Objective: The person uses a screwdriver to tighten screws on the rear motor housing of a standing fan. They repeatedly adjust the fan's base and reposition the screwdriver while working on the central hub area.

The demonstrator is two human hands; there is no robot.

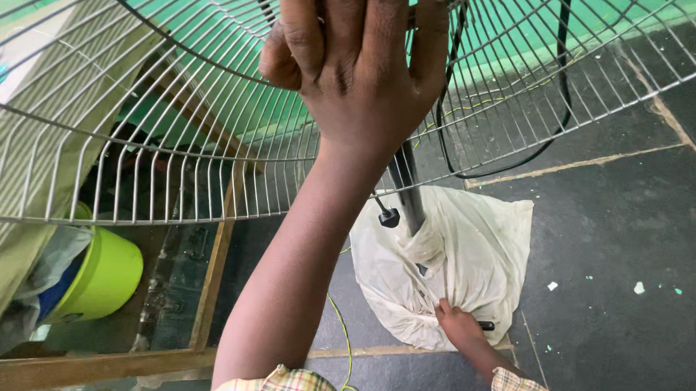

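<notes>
A large wire fan guard (134, 134) fills the upper half of the view, tilted over a dark stand pole (406, 186). My left hand (360, 65) reaches up and holds the guard near its centre, with the fingertips cut off by the top edge. A crumpled white plastic bag (477, 246) wraps the bottom of the pole on the floor. My right hand (458, 323) grips the bag's lower edge, beside a small black part (487, 326). A black knob (389, 217) sticks out from the pole.
A black cable (555, 126) loops down behind the guard. A lime-green bucket (106, 276) lies at the left beside a wooden frame (214, 276). A thin yellow-green wire (347, 342) trails across the dark floor (624, 244), which has paint flecks.
</notes>
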